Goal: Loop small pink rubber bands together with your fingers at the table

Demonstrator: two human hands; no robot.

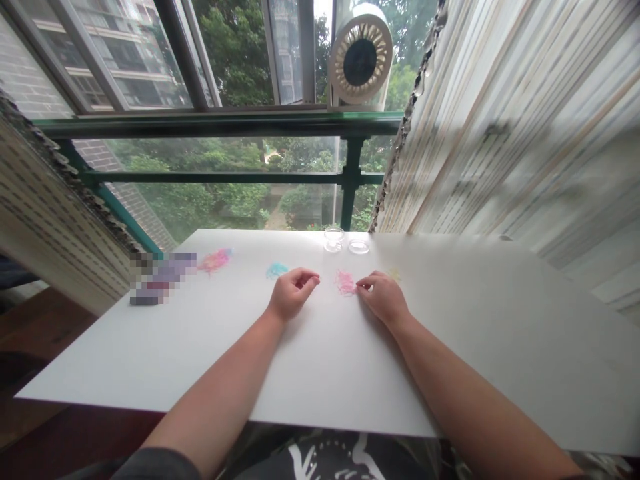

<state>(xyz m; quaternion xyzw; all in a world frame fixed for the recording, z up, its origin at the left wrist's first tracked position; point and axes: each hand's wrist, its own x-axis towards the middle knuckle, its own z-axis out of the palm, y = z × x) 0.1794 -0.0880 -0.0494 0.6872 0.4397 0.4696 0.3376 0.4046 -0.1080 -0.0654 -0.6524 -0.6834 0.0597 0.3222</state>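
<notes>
A small pile of thin pink pieces [345, 283] lies on the white table [320, 360] between my hands. My right hand [385, 297] is pinched at the right edge of this pile; whatever its fingertips hold is too small to make out. Just behind that hand, a few pale yellow pieces [395, 274] show, partly hidden. My left hand [291, 293] has its fingers curled and thumb pressed in, left of the pink pile; I cannot see what is in it, if anything. Beside its knuckles sits a pile of light blue pieces [277, 269].
A mixed pile of pink, orange and blue pieces [216, 261] lies farther left, near a blurred-out item [163, 280]. Two clear round containers or lids [359, 247] stand at the back edge. Behind are a green railing [215, 125], a white fan [361, 60] and curtains [500, 133].
</notes>
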